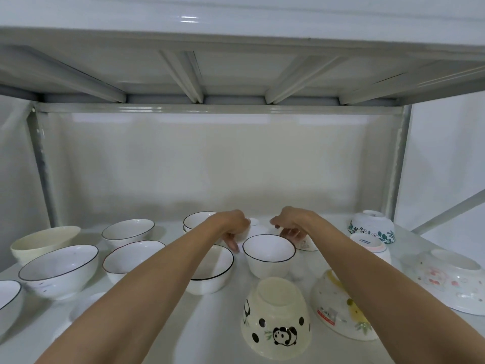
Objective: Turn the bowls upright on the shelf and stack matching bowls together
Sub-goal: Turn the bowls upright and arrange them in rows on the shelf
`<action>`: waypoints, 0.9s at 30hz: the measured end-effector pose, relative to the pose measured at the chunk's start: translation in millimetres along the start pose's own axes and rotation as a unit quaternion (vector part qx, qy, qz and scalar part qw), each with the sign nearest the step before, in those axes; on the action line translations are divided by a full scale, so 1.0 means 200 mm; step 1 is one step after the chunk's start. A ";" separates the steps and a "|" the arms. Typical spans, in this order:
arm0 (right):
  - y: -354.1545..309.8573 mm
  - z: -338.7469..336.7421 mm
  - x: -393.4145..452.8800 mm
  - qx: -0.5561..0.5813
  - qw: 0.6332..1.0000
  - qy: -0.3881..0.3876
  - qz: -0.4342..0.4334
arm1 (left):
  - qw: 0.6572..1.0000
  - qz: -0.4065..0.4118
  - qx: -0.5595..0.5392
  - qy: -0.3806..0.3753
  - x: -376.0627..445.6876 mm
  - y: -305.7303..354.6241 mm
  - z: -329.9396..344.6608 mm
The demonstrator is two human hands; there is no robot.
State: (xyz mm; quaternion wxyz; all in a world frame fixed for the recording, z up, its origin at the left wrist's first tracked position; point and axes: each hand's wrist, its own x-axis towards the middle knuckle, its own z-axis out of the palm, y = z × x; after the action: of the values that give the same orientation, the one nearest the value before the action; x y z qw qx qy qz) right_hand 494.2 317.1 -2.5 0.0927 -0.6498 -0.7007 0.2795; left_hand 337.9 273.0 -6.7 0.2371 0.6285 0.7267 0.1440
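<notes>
While reaching deep over shelf (162, 334), left hand (234, 227) and right hand (291, 225) loosely curled, grasping nothing.

a pale wall (204, 164) fills the back of the view, plain and faintly glossy along its top. overhead, the underside of an upper tier (236, 72) shows white metal ribs running front to back. a grey upright post (43, 166) stands at the left rear corner and another post (397, 164) at the right rear. outside the frame on the right, a slanted grey bar (451, 208) crosses a white wall.
</notes>
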 end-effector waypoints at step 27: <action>-0.04 0.05 0.17 0.220 0.973 0.066 -0.035 | 0.967 -0.006 -0.219 0.134 0.19 0.09 0.06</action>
State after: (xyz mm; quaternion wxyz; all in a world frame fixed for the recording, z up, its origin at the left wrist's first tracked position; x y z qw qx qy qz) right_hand 477.9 346.9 -13.9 0.2895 -0.6056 -0.6364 0.3800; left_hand 356.5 311.7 -14.1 0.2705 0.5321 0.7062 0.3807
